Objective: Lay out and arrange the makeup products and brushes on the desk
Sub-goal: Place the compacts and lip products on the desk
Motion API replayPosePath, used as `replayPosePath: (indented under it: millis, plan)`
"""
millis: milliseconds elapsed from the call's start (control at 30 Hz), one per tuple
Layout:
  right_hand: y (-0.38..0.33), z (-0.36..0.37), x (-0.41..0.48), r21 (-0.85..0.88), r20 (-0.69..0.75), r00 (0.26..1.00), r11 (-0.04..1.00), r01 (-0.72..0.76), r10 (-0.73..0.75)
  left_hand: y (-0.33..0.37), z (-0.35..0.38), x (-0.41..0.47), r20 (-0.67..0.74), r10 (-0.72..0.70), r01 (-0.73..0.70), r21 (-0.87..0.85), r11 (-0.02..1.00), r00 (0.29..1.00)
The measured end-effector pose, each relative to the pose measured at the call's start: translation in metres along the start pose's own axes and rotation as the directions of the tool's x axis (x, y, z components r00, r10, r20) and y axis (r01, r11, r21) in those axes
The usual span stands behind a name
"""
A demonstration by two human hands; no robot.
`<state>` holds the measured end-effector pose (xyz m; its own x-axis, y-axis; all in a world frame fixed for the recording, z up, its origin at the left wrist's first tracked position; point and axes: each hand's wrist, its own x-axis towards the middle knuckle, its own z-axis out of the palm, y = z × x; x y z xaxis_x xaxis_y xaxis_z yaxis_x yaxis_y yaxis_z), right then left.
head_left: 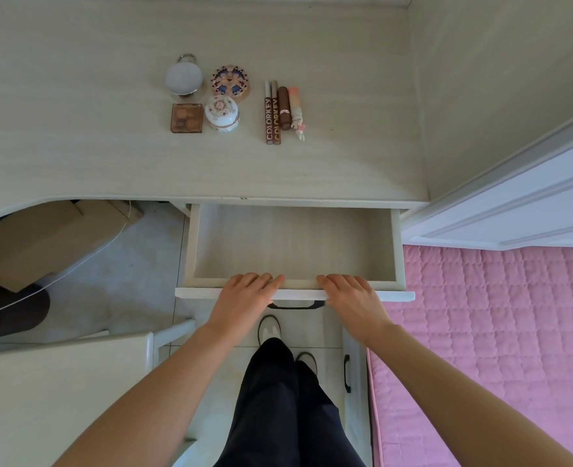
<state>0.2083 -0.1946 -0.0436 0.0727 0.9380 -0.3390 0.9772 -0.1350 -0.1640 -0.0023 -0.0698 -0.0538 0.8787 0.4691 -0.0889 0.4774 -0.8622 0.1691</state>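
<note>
On the pale desk [76, 136] the makeup lies in two groups. To the left sit a round white mirror [184, 77], a patterned round compact [230, 81], a brown square palette [187, 118] and a white flowered jar [222, 112]. To the right, side by side, lie two brown COLORKEY tubes [273, 112], a brown lipstick [283, 108] and a pink tube with a bunny charm [295, 107]. Below the desk the drawer [396, 251] stands pulled out with nothing inside. My left hand [246, 294] and my right hand [349, 296] rest palm-down on its front edge, fingers over the rim.
A black handle [295, 305] shows under the drawer front between my hands. A white chair [59, 382] stands at lower left, a cardboard box [42, 237] under the desk, a pink quilted bed [497, 332] at right. My legs and shoes are below.
</note>
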Motion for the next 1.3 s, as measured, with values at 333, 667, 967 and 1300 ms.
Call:
replayPosePath:
  millis: [333, 667, 967, 1300]
  plan:
    - [0.015, -0.011, 0.037, 0.025, -0.085, 0.996, 0.999, -0.033, 0.035, -0.019, -0.007, 0.039, -0.048, -0.074, 0.071, -0.062, 0.996, 0.996]
    - [0.012, -0.022, 0.050, 0.132, -0.192, 0.969, 0.983, -0.130, 0.154, -0.023, -0.017, 0.051, -0.106, -0.249, 0.219, -0.240, 0.946, 0.963]
    - [0.004, -0.035, 0.026, 0.380, -0.238, 0.909, 0.894, -0.239, 0.344, -0.004, -0.030, 0.020, -0.213, -0.320, 0.220, -0.391, 0.894, 0.923]
    - [0.011, -0.050, 0.028, 0.735, 0.678, 0.459, -0.520, -0.434, 0.575, -0.024, -0.044, 0.040, 0.793, -0.567, 0.335, -0.608, -0.720, 0.223]
